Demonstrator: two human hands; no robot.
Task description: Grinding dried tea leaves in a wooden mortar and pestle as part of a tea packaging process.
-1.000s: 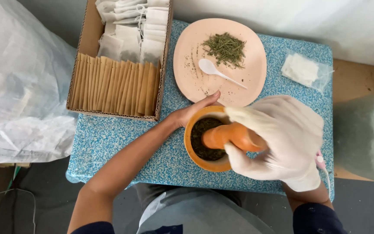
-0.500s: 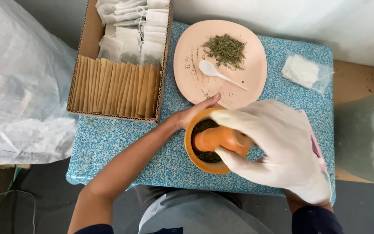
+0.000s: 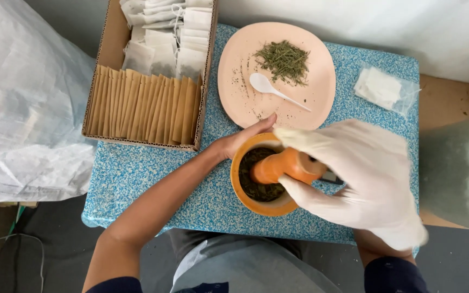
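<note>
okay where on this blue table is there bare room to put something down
Bare tabletop lies in front of the cardboard box, left of the left hand. A smaller patch sits between the pink plate and plastic bag. Around the orange mortar and right hand it's crowded.

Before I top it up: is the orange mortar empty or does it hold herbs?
It holds herbs: dark crushed leaves cover the bottom of the orange mortar, around the pestle held by the gloved right hand.

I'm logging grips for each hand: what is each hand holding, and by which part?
The gloved right hand grips the orange pestle by its upper end. The bare left hand steadies the orange mortar at its far rim.
</note>
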